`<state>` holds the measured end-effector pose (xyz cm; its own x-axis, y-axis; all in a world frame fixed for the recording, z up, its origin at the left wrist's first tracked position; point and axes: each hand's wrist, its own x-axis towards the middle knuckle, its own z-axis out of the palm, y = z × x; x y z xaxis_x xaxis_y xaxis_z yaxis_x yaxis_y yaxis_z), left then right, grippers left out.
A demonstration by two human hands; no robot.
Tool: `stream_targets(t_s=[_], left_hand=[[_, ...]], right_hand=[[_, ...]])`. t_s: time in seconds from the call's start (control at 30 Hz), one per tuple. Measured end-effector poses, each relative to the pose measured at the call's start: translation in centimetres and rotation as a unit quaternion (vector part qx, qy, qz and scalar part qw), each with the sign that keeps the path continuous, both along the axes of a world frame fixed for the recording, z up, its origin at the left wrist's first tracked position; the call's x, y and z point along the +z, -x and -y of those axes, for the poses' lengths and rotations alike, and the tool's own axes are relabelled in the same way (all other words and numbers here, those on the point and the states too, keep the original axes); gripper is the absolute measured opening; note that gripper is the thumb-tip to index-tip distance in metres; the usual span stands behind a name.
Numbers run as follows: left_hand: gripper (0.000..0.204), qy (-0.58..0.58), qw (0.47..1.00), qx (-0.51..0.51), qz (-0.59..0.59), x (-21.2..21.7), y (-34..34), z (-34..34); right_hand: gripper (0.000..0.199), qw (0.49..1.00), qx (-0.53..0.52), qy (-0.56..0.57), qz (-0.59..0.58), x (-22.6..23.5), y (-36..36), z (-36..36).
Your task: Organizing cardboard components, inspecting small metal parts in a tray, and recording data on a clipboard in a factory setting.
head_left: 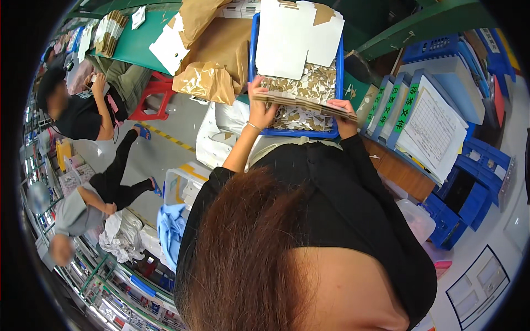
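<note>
Between my two hands is a stack of flat cardboard sheets [306,103], seen nearly edge-on with brown edges showing. My left hand [260,107] grips its left end, fingers up along the far side. At the right end my right hand [346,117] is closed round the corner. The stack is held over a blue plastic bin [340,66] filled with small white and brown cardboard scraps [317,81]. Across the bin's far part lie white die-cut cardboard sheets [287,36] with ragged edges.
Left of the bin are brown paper wrapping [223,52] and a green table [132,41]. Upright binders [400,105] and a clipped paper form [433,129] stand at the right. Two people are at the left, one near a red stool [156,99]. White bags [215,132] lie beside me.
</note>
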<state>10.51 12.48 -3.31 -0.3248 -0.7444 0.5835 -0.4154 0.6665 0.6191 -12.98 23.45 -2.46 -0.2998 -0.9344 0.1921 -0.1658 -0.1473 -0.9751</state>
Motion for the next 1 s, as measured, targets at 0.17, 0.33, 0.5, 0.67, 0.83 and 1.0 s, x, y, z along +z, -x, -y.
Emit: stream_targets(t_s=[0.17, 0.33, 0.5, 0.67, 0.83, 1.0], left_hand=[[0.042, -0.195, 0.979, -0.022, -0.059, 2.2, 0.0, 0.1], [0.041, -0.288, 0.954, 0.000, -0.085, 1.0, 2.5, 0.6], [0.042, -0.445, 0.891, 0.090, -0.007, -2.4, 3.7, 1.2], [0.043, -0.388, 0.915, 0.110, 0.021, -3.9, 3.7, 0.7], [0.041, -0.354, 0.925, 0.132, 0.033, -3.6, 4.2, 0.5], [0.044, -0.391, 0.910, 0.130, 0.046, -3.2, 4.1, 0.6]], right_hand=[[0.026, 0.972, -0.060, -0.215, -0.069, 4.2, 2.1, 1.7], [0.024, 0.943, -0.197, -0.180, -0.199, 5.2, 2.4, 4.6], [0.023, 0.916, -0.179, 0.069, -0.352, 7.7, 1.1, 2.3], [0.017, 0.991, -0.076, -0.035, 0.103, 8.5, -1.6, -0.4], [0.015, 0.986, -0.096, 0.043, -0.129, 5.5, -2.3, 0.0], [0.018, 0.986, -0.064, 0.056, -0.141, 4.6, -2.5, 0.3]])
